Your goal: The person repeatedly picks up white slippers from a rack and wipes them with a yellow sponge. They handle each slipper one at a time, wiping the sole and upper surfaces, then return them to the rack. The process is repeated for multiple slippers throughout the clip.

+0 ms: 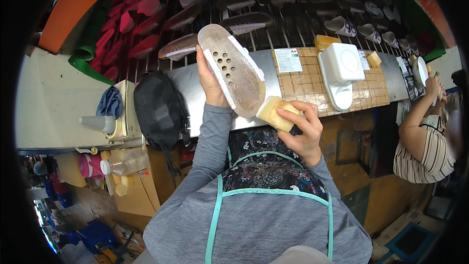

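The right hand (302, 134) is clenched around a pale yellow sponge block (274, 113), its corner touching the heel end of a translucent brown perforated shoe sole (232, 70). The left hand (209, 79) grasps that sole by its left edge, tilted upright. Beyond the grip, grey soles (246, 20) lie on a dark slatted conveyor (283, 24).

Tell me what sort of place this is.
Probably a shoe factory work line. The left hand holds up a shoe sole while the right hand presses a yellowish block to its end. Rows of soles lie on a slatted rack behind, and another worker stands nearby.
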`<state>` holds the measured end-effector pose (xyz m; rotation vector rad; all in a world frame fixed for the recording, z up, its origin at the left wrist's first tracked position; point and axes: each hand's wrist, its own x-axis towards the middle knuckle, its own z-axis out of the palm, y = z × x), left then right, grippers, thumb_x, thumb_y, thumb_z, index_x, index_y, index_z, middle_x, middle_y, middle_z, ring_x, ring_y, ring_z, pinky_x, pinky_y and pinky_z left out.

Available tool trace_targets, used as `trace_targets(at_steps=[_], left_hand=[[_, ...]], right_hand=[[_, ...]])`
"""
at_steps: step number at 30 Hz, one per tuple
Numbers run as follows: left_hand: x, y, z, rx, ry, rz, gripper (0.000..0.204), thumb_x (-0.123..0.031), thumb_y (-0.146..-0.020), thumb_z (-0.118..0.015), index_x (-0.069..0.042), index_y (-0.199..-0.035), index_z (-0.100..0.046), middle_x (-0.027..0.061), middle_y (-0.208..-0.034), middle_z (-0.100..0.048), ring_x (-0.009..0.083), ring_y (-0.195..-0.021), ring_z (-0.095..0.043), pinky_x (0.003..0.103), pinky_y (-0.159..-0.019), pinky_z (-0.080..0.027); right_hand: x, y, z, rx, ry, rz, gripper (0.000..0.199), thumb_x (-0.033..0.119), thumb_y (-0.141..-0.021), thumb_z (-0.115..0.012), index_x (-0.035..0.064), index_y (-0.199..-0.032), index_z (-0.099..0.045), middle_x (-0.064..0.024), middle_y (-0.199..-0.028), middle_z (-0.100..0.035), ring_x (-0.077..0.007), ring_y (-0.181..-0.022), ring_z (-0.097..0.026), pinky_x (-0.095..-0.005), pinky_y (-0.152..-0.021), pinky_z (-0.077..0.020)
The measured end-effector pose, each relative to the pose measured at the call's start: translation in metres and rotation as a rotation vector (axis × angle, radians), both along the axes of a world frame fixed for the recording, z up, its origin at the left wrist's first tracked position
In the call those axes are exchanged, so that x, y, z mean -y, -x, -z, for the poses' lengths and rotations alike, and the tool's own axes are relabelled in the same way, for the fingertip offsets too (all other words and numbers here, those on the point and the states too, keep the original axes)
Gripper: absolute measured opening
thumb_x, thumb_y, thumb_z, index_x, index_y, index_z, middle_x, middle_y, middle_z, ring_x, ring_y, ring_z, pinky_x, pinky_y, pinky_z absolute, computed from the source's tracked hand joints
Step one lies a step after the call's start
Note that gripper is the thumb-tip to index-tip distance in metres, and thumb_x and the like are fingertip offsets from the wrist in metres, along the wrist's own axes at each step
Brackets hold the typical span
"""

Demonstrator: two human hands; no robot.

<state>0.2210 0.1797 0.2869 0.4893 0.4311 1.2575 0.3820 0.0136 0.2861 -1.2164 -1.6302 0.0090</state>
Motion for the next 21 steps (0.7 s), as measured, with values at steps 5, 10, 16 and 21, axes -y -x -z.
trace_targets(at_steps=[5, 10, 16, 21], left_hand=[[0.014, -0.011, -0.005, -0.002, -0.048, -0.032, 0.069, -0.062, -0.095, -0.032, -0.004, -0.125, -0.053, 0.0159, -0.105, -0.067, 0.0250, -0.087, -0.071, 0.036, -0.072, -0.063], [0.025, -0.008, -0.008, -0.018, -0.048, -0.045, 0.071, -0.064, -0.094, -0.033, -0.003, -0.126, -0.053, 0.0169, -0.104, -0.067, 0.0247, -0.086, -0.071, 0.035, -0.070, -0.063], [0.022, -0.001, -0.003, -0.001, -0.030, 0.012, 0.075, -0.066, -0.093, -0.030, -0.003, -0.127, -0.053, 0.0180, -0.100, -0.067, 0.0266, -0.082, -0.071, 0.036, -0.067, -0.064], [0.015, -0.004, 0.004, 0.000, -0.054, 0.046, 0.075, -0.066, -0.092, -0.031, -0.004, -0.130, -0.050, 0.0165, -0.107, -0.065, 0.0277, -0.090, -0.070, 0.039, -0.073, -0.063]], right_hand=[[-0.003, 0.014, 0.020, -0.061, -0.131, 0.131, 0.056, 0.006, -0.052, -0.084, 0.0133, -0.104, -0.067, -0.0061, -0.096, -0.057, -0.0231, -0.079, -0.057, -0.0324, -0.068, -0.0485], [-0.003, 0.012, 0.029, -0.069, -0.118, 0.251, 0.057, 0.005, -0.054, -0.085, 0.0100, -0.106, -0.063, -0.0076, -0.093, -0.051, -0.0224, -0.081, -0.056, -0.0325, -0.067, -0.0491], [0.003, 0.010, 0.029, -0.061, -0.119, 0.308, 0.054, 0.005, -0.054, -0.084, 0.0105, -0.104, -0.064, -0.0080, -0.094, -0.052, -0.0229, -0.082, -0.055, -0.0332, -0.067, -0.0483], [0.001, 0.013, 0.031, -0.055, -0.124, 0.260, 0.054, 0.007, -0.052, -0.084, 0.0133, -0.103, -0.066, -0.0057, -0.095, -0.055, -0.0239, -0.084, -0.054, -0.0345, -0.070, -0.0463]])
